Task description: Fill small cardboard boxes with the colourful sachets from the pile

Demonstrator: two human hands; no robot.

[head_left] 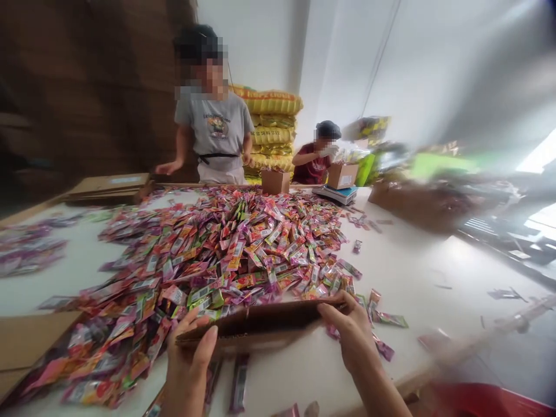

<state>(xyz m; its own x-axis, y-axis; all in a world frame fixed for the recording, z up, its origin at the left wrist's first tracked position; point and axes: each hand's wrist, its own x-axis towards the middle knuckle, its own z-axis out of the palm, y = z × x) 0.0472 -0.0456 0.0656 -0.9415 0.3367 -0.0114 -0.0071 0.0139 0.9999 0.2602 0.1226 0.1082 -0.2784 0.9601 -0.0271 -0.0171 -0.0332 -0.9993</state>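
Observation:
Both my hands hold a flat piece of brown cardboard [260, 323] at the near edge of a big heap of small colourful sachets [226, 255]. My left hand [191, 359] grips its left end, thumb on top. My right hand [351, 330] grips its right end, fingers curled over the edge. The cardboard lies low over the white table [417, 272], its far edge against the heap. A few loose sachets [388, 318] lie to the right of my right hand.
A person in a grey shirt [215, 127] stands at the far side. Another person in a dark red shirt [315, 156] sits by small cardboard boxes [275, 180] and a scale [336, 194]. Flat cardboard [108, 186] lies far left; yellow sacks [271, 127] are stacked behind.

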